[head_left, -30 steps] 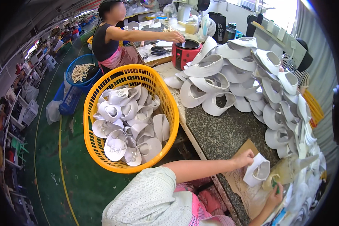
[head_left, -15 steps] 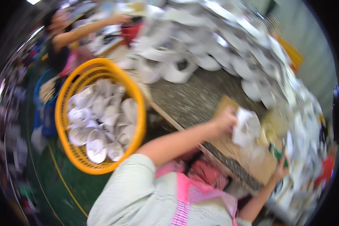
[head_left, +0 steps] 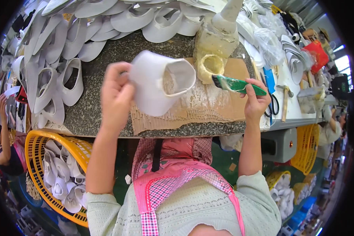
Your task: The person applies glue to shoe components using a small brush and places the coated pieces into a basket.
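Note:
Held up over the brown cardboard [head_left: 153, 120] is a white shoe upper [head_left: 149, 80], its side edge pinched by my left hand [head_left: 117, 92]. The upper's rounded opening faces right, toward the glue pot. My right hand [head_left: 256, 99] closes its thumb and fingers around a green-handled brush [head_left: 240, 85], which looks smeared with glue. The brush's dark tip points left, just in front of the glue pot's mouth. That yellowish, crusted glue pot [head_left: 210, 67] has a round spout and stands at the back of the cardboard. Brush and upper are apart.
Stacked white uppers [head_left: 72, 39] line the back and left of the speckled worktop [head_left: 106, 51]. Scissors [head_left: 274, 104] and a hammer [head_left: 286, 103] lie at right. A yellow basket [head_left: 33, 161] of uppers stands lower left. Another person's arm [head_left: 3, 129] shows at far left.
The view has swung right and levelled onto the bench. My left hand still has the upper; the brush in my right hand is now raised near the glue pot's mouth.

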